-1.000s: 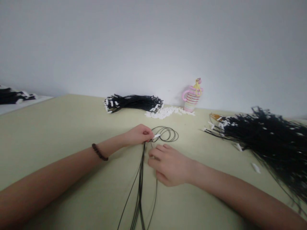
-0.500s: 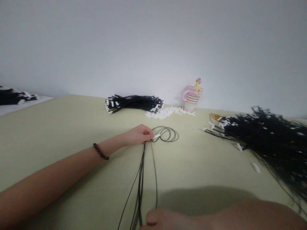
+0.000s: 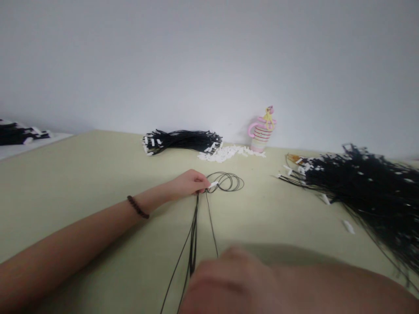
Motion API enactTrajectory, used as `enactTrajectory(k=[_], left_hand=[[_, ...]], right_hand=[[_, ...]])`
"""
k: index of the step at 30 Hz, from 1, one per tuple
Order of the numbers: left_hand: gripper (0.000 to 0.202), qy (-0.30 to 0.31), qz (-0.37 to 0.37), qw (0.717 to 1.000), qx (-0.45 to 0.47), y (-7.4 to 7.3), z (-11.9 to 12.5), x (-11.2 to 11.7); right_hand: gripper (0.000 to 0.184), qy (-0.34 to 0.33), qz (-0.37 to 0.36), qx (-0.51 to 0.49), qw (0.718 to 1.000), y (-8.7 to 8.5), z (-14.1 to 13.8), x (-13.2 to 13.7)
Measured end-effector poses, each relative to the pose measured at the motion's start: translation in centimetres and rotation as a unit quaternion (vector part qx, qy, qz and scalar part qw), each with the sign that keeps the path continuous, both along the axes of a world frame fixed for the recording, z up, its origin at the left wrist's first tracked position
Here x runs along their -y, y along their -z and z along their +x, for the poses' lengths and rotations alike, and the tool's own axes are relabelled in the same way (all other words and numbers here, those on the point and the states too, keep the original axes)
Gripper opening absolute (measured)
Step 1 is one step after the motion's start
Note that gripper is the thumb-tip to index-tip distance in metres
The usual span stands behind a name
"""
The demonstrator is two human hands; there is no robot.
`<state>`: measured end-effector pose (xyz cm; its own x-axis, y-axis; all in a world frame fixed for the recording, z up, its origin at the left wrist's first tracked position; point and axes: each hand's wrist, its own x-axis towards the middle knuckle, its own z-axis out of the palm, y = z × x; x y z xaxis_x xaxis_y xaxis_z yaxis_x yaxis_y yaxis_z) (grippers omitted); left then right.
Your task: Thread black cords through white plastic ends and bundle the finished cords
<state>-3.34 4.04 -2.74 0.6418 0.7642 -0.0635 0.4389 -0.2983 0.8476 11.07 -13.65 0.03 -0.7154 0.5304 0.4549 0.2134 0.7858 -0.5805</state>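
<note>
Black cords run between a person's two bare hands on a pale yellow-green table, seen from the head camera, with a pink striped mug standing at the back by a plain wall. In front of the mug and to its left, the left hand pinches the cords between thumb and fingers, a dark beaded bracelet around its wrist. A white tag juts from that pinch, and thin black loops lie flat just beyond it, nearer the mug. From the same grip the cords fall toward the near edge of the view, a single strand standing apart from the rest. The right hand, blurred and well in front of the mug, covers the lower cords with its fingers curled; whether it grasps any of them cannot be told.

Small white pieces spread leftward from the mug's base to a black bundle with white ends. Far to the mug's left, more black cords with white ends rest on a white surface. To the mug's right sprawls a large heap of black cords, dotted with white, a loose white piece beside its near side. A yellow strap hangs at the mug's top.
</note>
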Motion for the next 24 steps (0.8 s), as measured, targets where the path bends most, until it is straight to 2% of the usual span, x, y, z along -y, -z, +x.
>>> enactTrajectory(k=[1, 2, 3, 5, 7, 9, 11, 15, 18, 24], left_hand=[[0.03, -0.002, -0.011, 1.0, 0.013, 0.1, 0.0, -0.1], [0.03, -0.004, -0.021, 0.999, 0.024, 0.1, 0.0, -0.1], [0.029, -0.006, -0.027, 0.999, 0.033, 0.2, 0.0, -0.1], [0.028, -0.012, -0.032, 0.999, 0.042, 0.2, 0.1, -0.1], [0.027, -0.019, -0.03, 0.998, 0.042, 0.2, 0.1, -0.1], [0.026, -0.025, -0.029, 0.998, 0.045, 0.2, 0.2, 0.0], [0.027, -0.034, -0.028, 0.998, 0.05, 0.2, 0.2, 0.0], [0.027, -0.046, -0.023, 0.997, 0.055, 0.3, 0.3, 0.0], [0.026, -0.051, -0.027, 0.997, 0.054, 0.3, 0.4, 0.0], [0.026, -0.063, -0.031, 0.996, 0.053, 0.3, 0.4, -0.1]], right_hand=[[0.007, 0.044, -0.004, -0.018, 0.999, -0.7, 0.5, -1.1], [0.009, 0.14, -0.021, -0.071, 0.987, -1.0, 1.0, -2.6], [0.011, 0.198, -0.044, -0.12, 0.972, -0.8, 1.5, -4.2], [0.015, 0.273, -0.083, -0.184, 0.941, 0.6, 2.8, -7.5], [0.017, 0.326, -0.081, -0.179, 0.925, 2.7, 3.9, -10.0], [0.016, 0.351, -0.037, -0.113, 0.929, 4.3, 4.7, -11.2], [0.014, 0.363, 0.022, -0.023, 0.931, 5.1, 4.9, -11.3], [0.011, 0.387, 0.101, 0.121, 0.909, 4.8, 4.5, -10.4], [0.011, 0.406, 0.087, 0.159, 0.896, 4.4, 4.4, -10.4], [0.011, 0.401, 0.075, 0.17, 0.897, 4.5, 4.6, -10.7]])
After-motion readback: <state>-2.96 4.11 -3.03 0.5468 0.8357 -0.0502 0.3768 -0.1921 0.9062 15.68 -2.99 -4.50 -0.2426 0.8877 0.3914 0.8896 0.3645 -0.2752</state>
